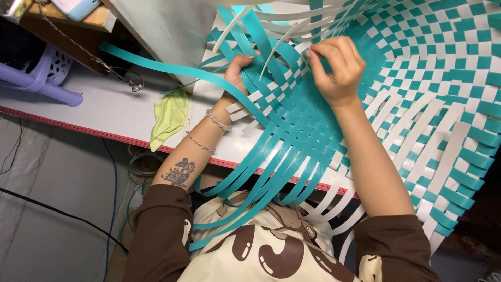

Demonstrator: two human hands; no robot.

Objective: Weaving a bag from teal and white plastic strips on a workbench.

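Hands meet at the weave's edge: the right hand (336, 68) pinches a white plastic strip (282, 42), the left hand (241, 70) grips teal plastic strips (261, 78) of the half-woven teal-and-white basket (417, 94) lying on the white tabletop (104, 104), loose strips trailing toward the person.

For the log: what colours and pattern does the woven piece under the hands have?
Teal and white strips in a checkerboard weave on the woven basket, clearest in the head view.
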